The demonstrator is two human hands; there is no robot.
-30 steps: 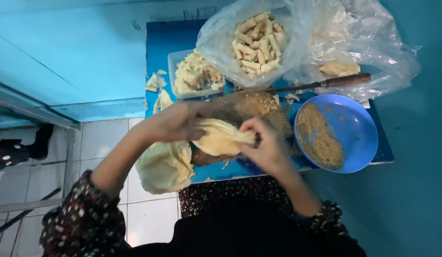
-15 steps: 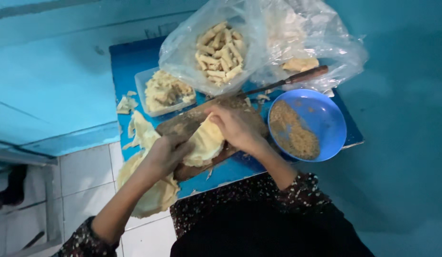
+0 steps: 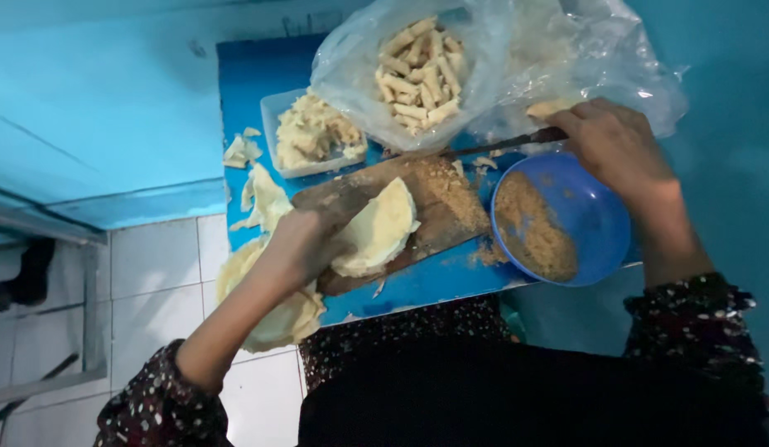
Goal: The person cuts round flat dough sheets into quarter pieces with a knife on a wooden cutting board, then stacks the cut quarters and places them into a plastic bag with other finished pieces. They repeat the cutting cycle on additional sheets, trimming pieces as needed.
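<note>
While the left hand (image 3: 306, 244) presses flat and open on a folded dough sheet (image 3: 376, 230) atop the wooden board (image 3: 438, 207), the right hand (image 3: 616, 149) grips a knife (image 3: 504, 145) above the blue bowl (image 3: 591, 219).

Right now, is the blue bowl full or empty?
Partly full. The blue bowl holds brown crumbs heaped on its left side, while the right side shows bare blue.

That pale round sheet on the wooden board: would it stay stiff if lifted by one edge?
Probably not. The pale sheet looks thin and lies folded on the wooden board, so it would likely droop. It may tear easily: ragged scraps lie nearby. The left hand rests on it, suggesting it is light.
</note>
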